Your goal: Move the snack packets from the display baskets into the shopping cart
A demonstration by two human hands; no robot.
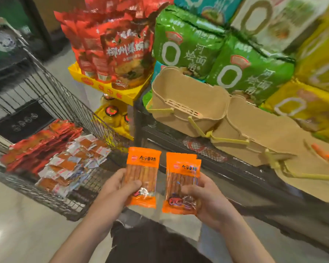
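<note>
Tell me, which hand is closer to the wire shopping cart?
Left. The left hand, holding an orange snack packet, is just beside the black wire shopping cart; the right hand is farther off, toward the shelf.

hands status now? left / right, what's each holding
Left hand: grips one orange snack packet.
Right hand: grips orange snack packets, at least two stacked; exact count unclear.
</note>
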